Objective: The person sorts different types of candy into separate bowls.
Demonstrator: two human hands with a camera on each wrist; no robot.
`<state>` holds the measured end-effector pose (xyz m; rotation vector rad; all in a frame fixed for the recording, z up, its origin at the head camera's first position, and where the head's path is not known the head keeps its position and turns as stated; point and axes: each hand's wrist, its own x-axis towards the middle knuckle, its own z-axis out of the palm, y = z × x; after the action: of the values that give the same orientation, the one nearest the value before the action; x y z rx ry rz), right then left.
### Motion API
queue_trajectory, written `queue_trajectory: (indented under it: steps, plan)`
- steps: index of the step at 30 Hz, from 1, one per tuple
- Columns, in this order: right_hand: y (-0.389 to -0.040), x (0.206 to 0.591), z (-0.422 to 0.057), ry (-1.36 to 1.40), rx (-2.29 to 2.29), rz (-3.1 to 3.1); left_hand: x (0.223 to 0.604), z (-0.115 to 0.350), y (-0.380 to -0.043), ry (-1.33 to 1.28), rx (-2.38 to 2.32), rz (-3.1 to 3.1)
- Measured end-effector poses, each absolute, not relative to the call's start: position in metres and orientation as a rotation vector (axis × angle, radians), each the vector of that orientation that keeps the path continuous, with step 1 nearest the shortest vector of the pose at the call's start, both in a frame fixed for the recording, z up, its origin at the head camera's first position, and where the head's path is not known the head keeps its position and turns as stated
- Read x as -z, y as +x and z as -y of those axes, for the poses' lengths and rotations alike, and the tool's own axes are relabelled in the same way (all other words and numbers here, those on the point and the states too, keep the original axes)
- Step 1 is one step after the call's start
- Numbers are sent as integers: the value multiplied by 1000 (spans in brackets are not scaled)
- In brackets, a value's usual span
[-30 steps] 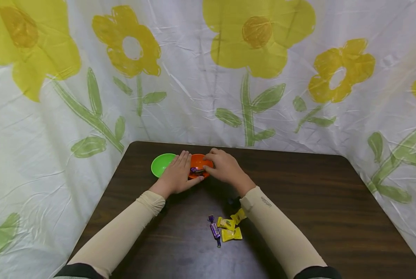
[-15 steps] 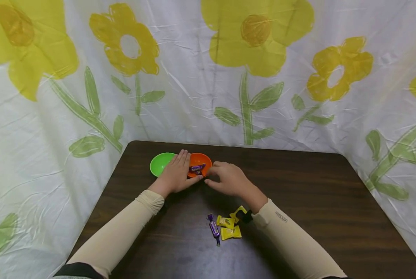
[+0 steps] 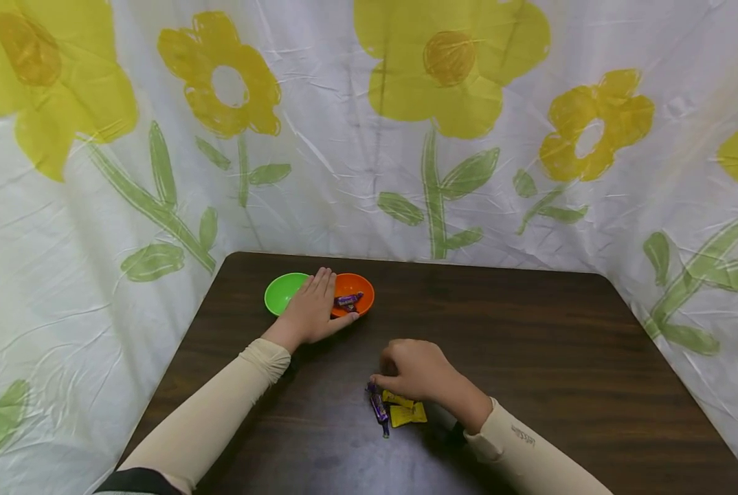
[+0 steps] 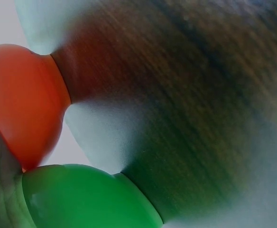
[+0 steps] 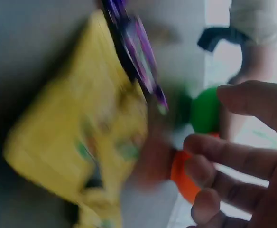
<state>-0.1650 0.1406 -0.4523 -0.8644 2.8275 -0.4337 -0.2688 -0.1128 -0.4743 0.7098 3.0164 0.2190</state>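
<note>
My left hand (image 3: pixel 310 309), fingers straight, rests across the adjoining rims of a green bowl (image 3: pixel 281 293) and an orange bowl (image 3: pixel 348 282). Purple-wrapped candies (image 3: pixel 348 300) lie inside the orange one. In the left wrist view the orange and green bowls stand side by side, with part of the hand at their rims. My right hand (image 3: pixel 420 371) hovers over candies on the table, fingers loosely bent and holding nothing. Below its thumb lies a purple-wrapped candy (image 3: pixel 378 410) next to yellow-wrapped candies (image 3: pixel 409 414), some partly hidden by the hand. The right wrist view is blurred.
The dark wooden table (image 3: pixel 517 330) stretches to the right of both bowls. Behind its far edge hangs a white cloth (image 3: pixel 338 179) printed with yellow flowers.
My right hand has left the orange bowl and moved back toward me, over the candies on the table. A purple candy it was near now lies in the bowl. The left hand stays put.
</note>
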Motion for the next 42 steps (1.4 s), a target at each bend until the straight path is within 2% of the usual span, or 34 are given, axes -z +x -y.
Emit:
queue_trajectory:
  steps: [11, 28, 37, 42]
  plan:
    - [-134, 467, -134, -882, 311, -2869, 474, 114, -268, 717, -231, -3030]
    - [-129, 475, -120, -1159, 234, -2843, 475, 113, -268, 710, -224, -3012]
    - [-125, 473, -116, -1247, 424, -2802, 476, 113, -268, 718, -232, -3016]
    - [-128, 466, -118, -1166, 598, -2740, 477, 114, -268, 715, -240, -3012]
